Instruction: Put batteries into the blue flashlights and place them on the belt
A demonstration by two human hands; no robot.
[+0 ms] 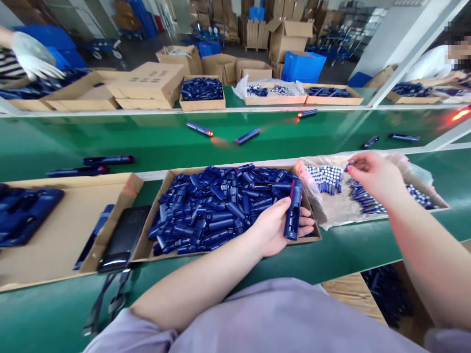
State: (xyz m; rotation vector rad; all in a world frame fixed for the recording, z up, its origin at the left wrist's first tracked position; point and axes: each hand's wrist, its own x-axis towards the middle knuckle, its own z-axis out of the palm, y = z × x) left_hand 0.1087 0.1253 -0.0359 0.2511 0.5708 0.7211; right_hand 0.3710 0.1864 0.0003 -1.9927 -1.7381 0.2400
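Observation:
My left hand [272,229] is closed round a dark blue flashlight-like tube [293,211], held upright with its open side slot facing me. A thin red band shows near its upper end. Beneath that hand sits a carton [142,247] heaped with similar dark blue casings [221,215]. Over on the right, my right hand [379,176] pinches a small battery [347,167], mostly hidden by the fingertips. It is above a paper-lined box [333,213] of blue-and-silver batteries [326,179], some in upright rows and others lying down.
Several tubes [248,136] lie on the green belt [165,142] ahead, some with glowing red ends. A black pouch [125,235] with a strap lies beside a carton [40,264] at left. Cartons line the far shelf. A co-worker's gloved hand [35,56] is at upper left.

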